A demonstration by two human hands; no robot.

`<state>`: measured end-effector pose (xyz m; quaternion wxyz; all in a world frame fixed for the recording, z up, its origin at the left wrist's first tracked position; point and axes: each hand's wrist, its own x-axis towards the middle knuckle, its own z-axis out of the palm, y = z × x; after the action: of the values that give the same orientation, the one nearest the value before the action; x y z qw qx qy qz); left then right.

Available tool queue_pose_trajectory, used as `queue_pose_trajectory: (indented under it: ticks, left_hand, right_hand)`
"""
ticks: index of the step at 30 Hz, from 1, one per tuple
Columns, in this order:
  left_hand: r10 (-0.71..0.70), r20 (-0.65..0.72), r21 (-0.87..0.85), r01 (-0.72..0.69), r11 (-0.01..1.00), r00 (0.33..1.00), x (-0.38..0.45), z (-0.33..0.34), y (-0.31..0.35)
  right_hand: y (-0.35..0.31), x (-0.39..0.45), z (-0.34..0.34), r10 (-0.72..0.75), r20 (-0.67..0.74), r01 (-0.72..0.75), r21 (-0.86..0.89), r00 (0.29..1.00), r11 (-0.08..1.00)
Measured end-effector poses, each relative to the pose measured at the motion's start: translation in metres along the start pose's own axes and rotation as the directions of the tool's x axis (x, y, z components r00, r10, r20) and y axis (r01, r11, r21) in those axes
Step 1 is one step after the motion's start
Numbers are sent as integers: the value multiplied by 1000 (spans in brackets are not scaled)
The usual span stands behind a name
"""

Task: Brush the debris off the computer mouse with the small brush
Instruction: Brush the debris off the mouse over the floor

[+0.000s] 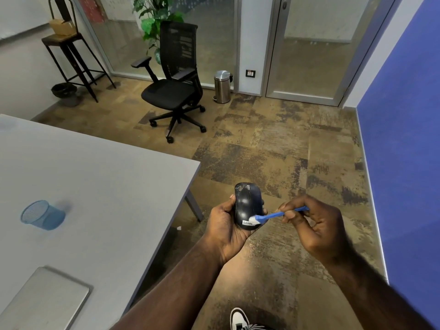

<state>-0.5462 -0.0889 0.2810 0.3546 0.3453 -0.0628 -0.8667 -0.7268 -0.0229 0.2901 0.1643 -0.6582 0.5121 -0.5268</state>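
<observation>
A black computer mouse (pixel 246 203) with a white label near its rear end lies in the palm of my left hand (pixel 223 225), whose fingers curl round its sides. Pale specks of debris dot its front left button. My right hand (pixel 314 225) pinches the blue handle of a small brush (pixel 273 215). The brush's white bristle head touches the rear of the mouse by the label. Both hands are held over the carpet, to the right of the table.
A grey table (pixel 95 186) at the left carries a blue mesh cup (pixel 41 215) lying on its side and a closed silver laptop (pixel 45 301). A black office chair (pixel 176 79), a steel bin (pixel 222 86) and a stool (pixel 69 48) stand farther back. A blue wall (pixel 404 139) runs along the right.
</observation>
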Motion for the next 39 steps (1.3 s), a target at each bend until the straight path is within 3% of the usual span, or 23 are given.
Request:
queue_pose_trajectory:
  ticks: [4, 9, 17, 22, 27, 31, 36, 39]
  left_hand:
    - [-13, 4, -10, 13, 1000, 1000, 1, 0, 0]
    - [-5, 28, -45, 6, 999, 1000, 1, -2, 1]
    - [-84, 101, -13, 86, 996, 991, -1, -3, -1]
    - [-87, 88, -18, 89, 996, 992, -2, -4, -3]
    - [-87, 111, 32, 84, 996, 990, -4, -2, -4]
    - [-69, 77, 80, 63, 995, 995, -3, 0, -5]
    - [-75, 106, 86, 66, 994, 992, -6, -1, -8]
    - [-80, 100, 93, 70, 993, 992, -6, 0, -9]
  right_hand:
    - [3, 2, -1, 47, -97, -45, 22, 994, 999]
    - [-1, 1, -1, 30, -18, -30, 3, 999, 1000]
    - [9, 15, 1, 138, -237, -163, -86, 961, 983]
    - [8, 14, -2, 119, -164, -119, 8, 979, 993]
    - [13, 21, -1, 198, -257, -215, -39, 946, 976]
    - [5, 18, 0, 126, -144, -119, 57, 982, 991]
    - [9, 26, 2, 179, -229, -202, -79, 957, 976]
    - [9, 25, 0, 140, -206, -167, -120, 968, 979]
